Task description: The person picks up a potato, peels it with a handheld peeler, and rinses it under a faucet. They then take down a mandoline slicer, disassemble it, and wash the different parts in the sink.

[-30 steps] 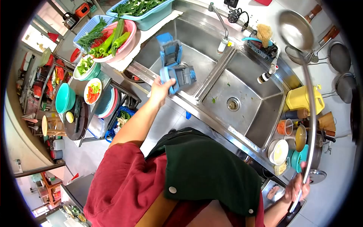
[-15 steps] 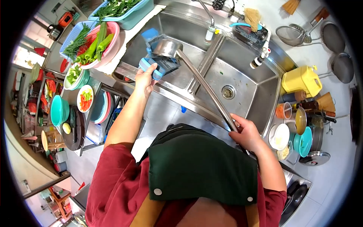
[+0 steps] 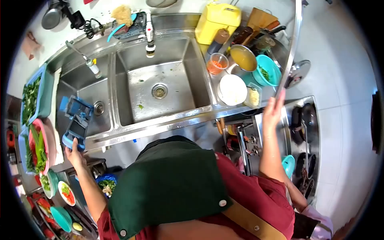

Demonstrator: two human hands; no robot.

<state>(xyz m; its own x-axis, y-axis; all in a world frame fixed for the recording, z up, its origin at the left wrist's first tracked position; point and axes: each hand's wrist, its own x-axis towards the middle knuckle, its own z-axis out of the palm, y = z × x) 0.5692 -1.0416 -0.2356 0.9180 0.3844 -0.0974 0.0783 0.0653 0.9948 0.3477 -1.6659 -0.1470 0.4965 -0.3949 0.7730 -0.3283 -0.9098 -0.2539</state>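
Observation:
In the head view my left hand (image 3: 75,155), at the front edge of the left sink basin (image 3: 94,118), is closed on the near end of a blue-and-black hinged plastic tool (image 3: 77,126). The tool lies opened out and reaches into that basin; its exact kind is unclear. My right hand (image 3: 274,109), raised over the counter end at the right, grips the long metal handle of a ladle (image 3: 291,56). The handle points up and runs out of the top of the view, so the ladle's bowl is hidden.
The right basin (image 3: 124,80) has a tap (image 3: 150,44) over it. Bowls, a white container (image 3: 232,90) and a yellow jug (image 3: 216,24) crowd the counter to its right. Vegetable baskets (image 3: 50,140) stand at left. Another person's sleeve (image 3: 320,222) shows at lower right, near a pan rack (image 3: 314,160).
The ladle has swung from the left basin up to the far right, its bowl leaving the view. My view has turned right. My left hand still holds the blue-and-black tool.

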